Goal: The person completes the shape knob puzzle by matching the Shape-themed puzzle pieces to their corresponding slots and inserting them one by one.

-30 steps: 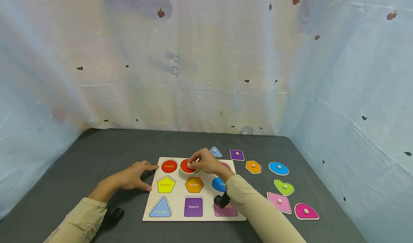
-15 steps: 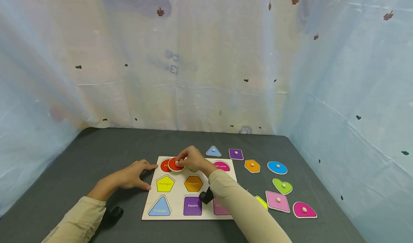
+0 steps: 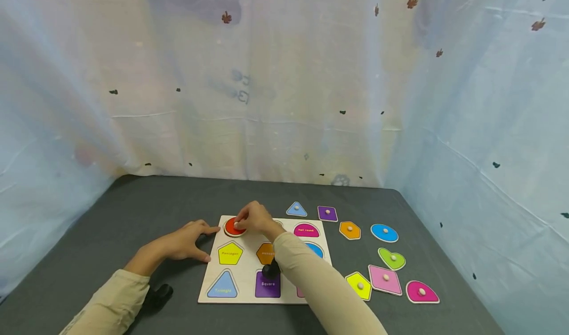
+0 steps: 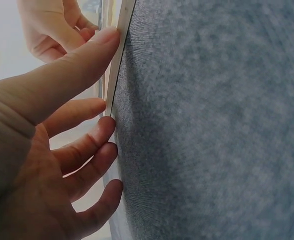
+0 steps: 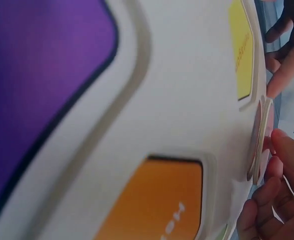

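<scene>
A wooden shape puzzle board (image 3: 245, 275) lies on the dark table, printed with coloured, labelled shapes. At its far left corner my right hand (image 3: 258, 219) pinches the small knob of a red circle piece (image 3: 231, 230). This piece covers the red circular spot; seen edge-on in the right wrist view, the circle piece (image 5: 263, 142) stands a little proud of the board. My left hand (image 3: 187, 242) touches the board's left edge, thumb and fingers spread and relaxed. The left wrist view shows the thumb (image 4: 104, 42) against the board's edge (image 4: 117, 60). My right forearm hides the board's lower right.
Loose knobbed pieces lie to the right: blue triangle (image 3: 296, 209), purple square (image 3: 327, 213), orange hexagon (image 3: 349, 230), blue oval (image 3: 384, 233), green heart (image 3: 391, 259), pink piece (image 3: 385, 279), magenta half round (image 3: 422, 292) and yellow pentagon (image 3: 359, 286). Curtains (image 3: 266, 142) surround the table.
My right hand has carried the red circle piece leftward, from the top middle of the board onto the red circular spot. The left hand stays at the board's edge.
</scene>
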`<state>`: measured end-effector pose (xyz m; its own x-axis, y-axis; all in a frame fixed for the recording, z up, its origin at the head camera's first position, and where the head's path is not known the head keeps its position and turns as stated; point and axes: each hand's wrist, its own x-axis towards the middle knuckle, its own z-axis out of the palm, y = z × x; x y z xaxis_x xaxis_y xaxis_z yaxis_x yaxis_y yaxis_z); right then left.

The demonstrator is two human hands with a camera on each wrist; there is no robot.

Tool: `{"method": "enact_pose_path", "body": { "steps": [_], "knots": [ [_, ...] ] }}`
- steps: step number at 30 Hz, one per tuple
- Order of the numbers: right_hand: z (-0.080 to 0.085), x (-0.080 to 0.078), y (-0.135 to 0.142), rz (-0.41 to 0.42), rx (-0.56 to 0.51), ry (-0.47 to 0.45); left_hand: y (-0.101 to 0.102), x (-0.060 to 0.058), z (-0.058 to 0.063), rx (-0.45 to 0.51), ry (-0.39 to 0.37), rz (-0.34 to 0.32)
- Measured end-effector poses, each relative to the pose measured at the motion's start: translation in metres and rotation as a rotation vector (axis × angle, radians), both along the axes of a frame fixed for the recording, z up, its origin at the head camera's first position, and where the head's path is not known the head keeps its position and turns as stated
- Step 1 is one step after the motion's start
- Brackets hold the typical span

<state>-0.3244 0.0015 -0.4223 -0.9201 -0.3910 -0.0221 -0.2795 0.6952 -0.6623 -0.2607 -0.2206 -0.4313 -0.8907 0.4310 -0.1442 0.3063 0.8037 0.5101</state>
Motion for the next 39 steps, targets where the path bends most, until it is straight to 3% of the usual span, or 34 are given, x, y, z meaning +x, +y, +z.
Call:
{"method": "enact_pose_path", "body": {
  "steps": [14,30,39],
  "knots": [
    [-0.002,0.003,-0.009,-0.073,0.072,-0.014,0.003,0.001,0.001,0.006,-0.018,0.018],
    [0.0,0.005,-0.004,0.0,0.035,-0.025,0.001,0.002,0.001,0.026,-0.012,0.002],
    [0.003,0.001,0.013,0.047,-0.052,-0.028,0.0,0.002,0.002,0.011,-0.02,0.009]
  ]
}}
